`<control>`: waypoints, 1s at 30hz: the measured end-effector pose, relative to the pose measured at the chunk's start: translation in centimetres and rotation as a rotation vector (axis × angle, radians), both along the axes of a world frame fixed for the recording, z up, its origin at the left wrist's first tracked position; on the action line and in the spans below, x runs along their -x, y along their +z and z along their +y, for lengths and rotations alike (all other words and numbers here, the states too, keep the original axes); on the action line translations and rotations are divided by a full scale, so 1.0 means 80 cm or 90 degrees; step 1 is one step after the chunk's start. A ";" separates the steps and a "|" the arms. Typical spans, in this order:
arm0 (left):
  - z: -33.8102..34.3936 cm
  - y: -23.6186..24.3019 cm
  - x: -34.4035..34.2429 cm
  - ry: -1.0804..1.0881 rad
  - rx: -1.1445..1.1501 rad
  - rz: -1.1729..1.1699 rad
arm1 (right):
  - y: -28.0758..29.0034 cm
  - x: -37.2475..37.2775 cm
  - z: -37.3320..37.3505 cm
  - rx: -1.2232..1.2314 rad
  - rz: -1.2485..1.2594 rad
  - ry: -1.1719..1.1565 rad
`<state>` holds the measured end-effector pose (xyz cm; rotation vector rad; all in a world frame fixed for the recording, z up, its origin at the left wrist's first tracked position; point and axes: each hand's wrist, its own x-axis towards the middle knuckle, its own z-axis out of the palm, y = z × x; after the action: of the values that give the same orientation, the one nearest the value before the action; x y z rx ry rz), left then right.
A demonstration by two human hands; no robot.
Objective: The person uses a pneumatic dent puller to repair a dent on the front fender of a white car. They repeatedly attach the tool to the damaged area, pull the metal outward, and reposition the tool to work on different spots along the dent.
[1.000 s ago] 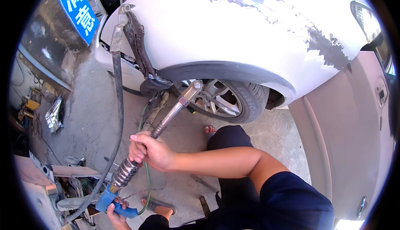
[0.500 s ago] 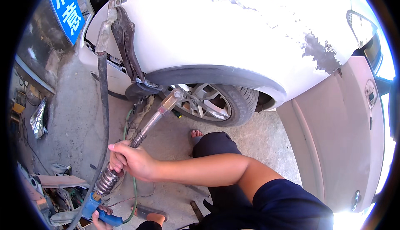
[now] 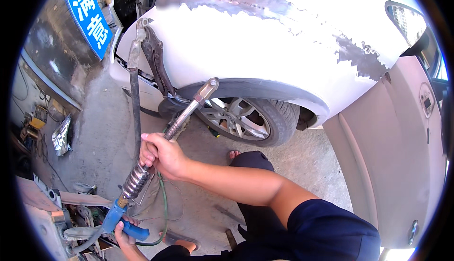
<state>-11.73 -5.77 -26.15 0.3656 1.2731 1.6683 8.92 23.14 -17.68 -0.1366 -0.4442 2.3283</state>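
Tool tip (image 3: 211,85) has risen from wheel (image 3: 226,114) to arch (image 3: 265,89); I see right hand (image 3: 165,155) wrapped round the shaft (image 3: 184,117), left hand (image 3: 123,237) gripping the blue handle (image 3: 133,231), lower left.

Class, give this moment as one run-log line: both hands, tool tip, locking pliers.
left hand: gripping blue handle | right hand: gripping metal shaft | tool tip: at wheel arch, contact unclear | locking pliers: near wheel arch

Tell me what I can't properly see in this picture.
Head view:
Metal rod: gripped stretch hidden by the right hand.
Blue handle: partly hidden by the left hand.
Wheel: top hidden by the wheel arch.
Blue sign: top cut off by the upper edge.
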 end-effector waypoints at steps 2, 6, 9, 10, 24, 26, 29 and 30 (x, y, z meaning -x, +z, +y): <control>0.003 -0.006 -0.002 -0.004 0.009 -0.006 | -0.001 -0.004 0.003 0.008 -0.007 -0.005; 0.005 -0.007 -0.010 -0.014 0.022 -0.026 | 0.001 -0.018 0.001 0.013 -0.035 -0.004; 0.004 -0.007 -0.017 -0.033 0.030 -0.030 | -0.004 -0.031 -0.002 0.007 -0.041 -0.002; 0.003 -0.008 -0.020 -0.042 0.032 -0.030 | -0.004 -0.036 -0.004 0.008 -0.044 -0.003; -0.022 0.013 -0.116 -0.054 -0.032 -0.009 | 0.024 -0.095 -0.005 0.016 -0.019 0.030; -0.021 0.045 -0.156 -0.013 -0.074 -0.002 | 0.068 -0.106 0.003 0.001 0.056 0.067; -0.024 0.096 -0.196 0.015 -0.150 0.034 | 0.137 -0.120 0.008 -0.029 0.157 0.116; -0.021 0.117 -0.207 0.019 -0.174 0.052 | 0.158 -0.127 0.009 -0.036 0.158 0.104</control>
<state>4.86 -7.42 -16.81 0.5865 1.1153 1.8739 19.08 23.90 -5.04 0.2209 -0.4086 2.4489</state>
